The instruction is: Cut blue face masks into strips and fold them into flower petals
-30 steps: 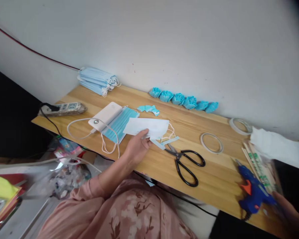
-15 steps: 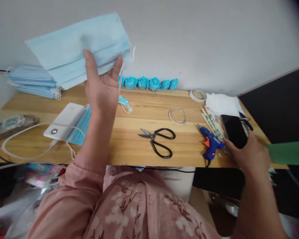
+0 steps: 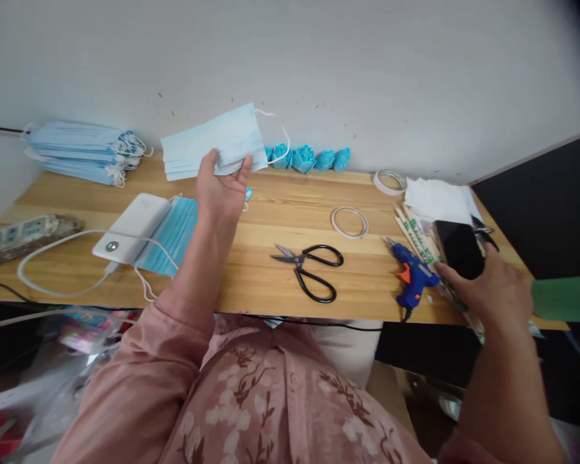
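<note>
A light blue face mask (image 3: 217, 138) with a white ear loop is held up by my left hand (image 3: 225, 190), thumb in front and the other fingers mostly behind it. Over at the right, my right hand (image 3: 500, 290) grips the lower end of a black smartphone (image 3: 459, 248), its thumb and fingers on either side. Just left of the phone lie a blue hot glue gun (image 3: 415, 277) and several sticks with green print (image 3: 415, 235). Black-handled scissors (image 3: 302, 264) rest partly spread on the wooden table (image 3: 251, 283) between my hands.
A stack of face masks (image 3: 82, 151) sits at the back left. A white power bank (image 3: 135, 225) with a cable lies partly over another mask (image 3: 174, 235), near a power strip (image 3: 24, 235). Blue folded flowers (image 3: 304, 158) line the wall. Two tape rolls (image 3: 349, 222) and white tissue (image 3: 437, 201) lie at right.
My left hand has lowered the mask from high in front of the wall to nearer the tabletop. My right hand stays at the phone. The view has shifted slightly.
</note>
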The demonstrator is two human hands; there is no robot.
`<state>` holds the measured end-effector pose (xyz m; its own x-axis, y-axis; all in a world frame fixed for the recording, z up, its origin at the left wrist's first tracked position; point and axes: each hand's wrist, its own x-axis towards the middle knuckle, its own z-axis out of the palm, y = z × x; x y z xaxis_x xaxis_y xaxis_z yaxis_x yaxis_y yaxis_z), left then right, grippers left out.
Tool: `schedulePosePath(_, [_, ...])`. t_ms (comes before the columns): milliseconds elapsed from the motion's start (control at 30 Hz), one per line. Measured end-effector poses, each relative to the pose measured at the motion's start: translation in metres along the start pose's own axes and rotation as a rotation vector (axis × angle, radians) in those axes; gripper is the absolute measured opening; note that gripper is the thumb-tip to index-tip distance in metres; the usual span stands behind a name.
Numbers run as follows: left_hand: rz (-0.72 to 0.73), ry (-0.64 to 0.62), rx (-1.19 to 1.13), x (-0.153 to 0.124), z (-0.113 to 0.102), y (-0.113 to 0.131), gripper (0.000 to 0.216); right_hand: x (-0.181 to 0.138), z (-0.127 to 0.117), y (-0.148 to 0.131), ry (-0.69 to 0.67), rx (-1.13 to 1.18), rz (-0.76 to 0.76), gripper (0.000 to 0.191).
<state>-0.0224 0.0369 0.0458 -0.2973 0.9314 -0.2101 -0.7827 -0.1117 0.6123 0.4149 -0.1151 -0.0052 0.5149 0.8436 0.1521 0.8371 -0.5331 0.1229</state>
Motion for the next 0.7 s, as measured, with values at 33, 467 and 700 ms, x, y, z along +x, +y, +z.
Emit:
schedulePosePath(33, [-0.006,0.005,0.015,0.000,0.000,0.000,0.019,0.000,-0.001,0.000,-0.003,0.007,0.013,0.092])
schedulePosePath(467, [-0.031,-0.003,0.003,0.004,-0.003,-0.002,0.026,0.000,-0.009,-0.004,-0.038,0.129,0.086,0.095])
schedulePosePath(700, [-0.031,-0.016,-0.006,0.009,-0.006,-0.004,0.019,-0.003,-0.012,-0.003,-0.034,0.112,0.046,0.093])
